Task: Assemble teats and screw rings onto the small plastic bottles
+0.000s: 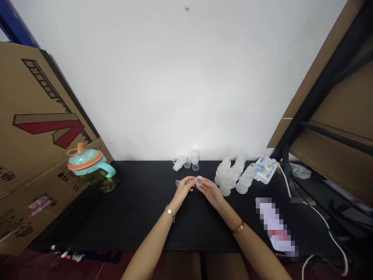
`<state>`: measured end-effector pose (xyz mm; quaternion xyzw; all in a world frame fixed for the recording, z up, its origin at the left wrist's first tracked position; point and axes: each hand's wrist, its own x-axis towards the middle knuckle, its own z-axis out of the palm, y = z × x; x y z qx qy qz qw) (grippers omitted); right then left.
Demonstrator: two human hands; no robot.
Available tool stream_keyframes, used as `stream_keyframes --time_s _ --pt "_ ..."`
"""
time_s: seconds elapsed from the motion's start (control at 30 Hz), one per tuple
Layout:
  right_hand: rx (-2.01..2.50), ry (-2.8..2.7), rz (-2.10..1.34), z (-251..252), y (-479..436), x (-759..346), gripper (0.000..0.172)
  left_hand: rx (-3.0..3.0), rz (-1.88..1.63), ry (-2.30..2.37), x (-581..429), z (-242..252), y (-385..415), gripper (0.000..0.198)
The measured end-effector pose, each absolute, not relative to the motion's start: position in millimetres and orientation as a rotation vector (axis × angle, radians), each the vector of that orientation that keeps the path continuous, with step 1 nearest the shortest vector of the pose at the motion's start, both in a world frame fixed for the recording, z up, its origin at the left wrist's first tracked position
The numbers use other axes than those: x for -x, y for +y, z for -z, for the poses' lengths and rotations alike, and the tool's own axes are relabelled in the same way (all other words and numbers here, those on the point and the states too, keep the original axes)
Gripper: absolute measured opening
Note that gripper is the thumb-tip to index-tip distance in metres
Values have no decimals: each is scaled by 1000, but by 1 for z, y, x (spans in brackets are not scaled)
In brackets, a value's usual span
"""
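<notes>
My left hand (183, 188) and my right hand (210, 190) meet above the black tabletop (140, 217). A small round clear plastic piece (199, 180) sits in the fingers of my right hand, and my left fingertips reach its side. Whether they grip it is too small to tell. Just past my left hand lies a similar clear piece (177, 182). Several frosted plastic baby bottles (230, 175) stand grouped beyond my right hand. Further bottles and clear parts (186, 161) stand by the wall, beyond my left hand.
A teal and orange lidded drinking jug (93, 167) stands at the table's left edge against large cardboard sheets (37, 116). On the right are a white boxed device (265, 169), a pixelated package (275, 227), a white cable (317, 225) and a dark shelf frame (320, 97).
</notes>
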<state>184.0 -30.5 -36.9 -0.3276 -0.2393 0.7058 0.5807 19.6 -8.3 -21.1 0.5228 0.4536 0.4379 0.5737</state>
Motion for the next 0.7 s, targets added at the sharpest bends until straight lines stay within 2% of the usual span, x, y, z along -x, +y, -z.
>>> stream_keyframes --time_s 0.23,0.7 --pt "745 -610 -1671 31 -33 -184 27 -1127 -963 987 -16 14 -12 38" --pt "778 -586 -1693 29 -35 -185 22 -939 -949 868 -16 12 -13 36"
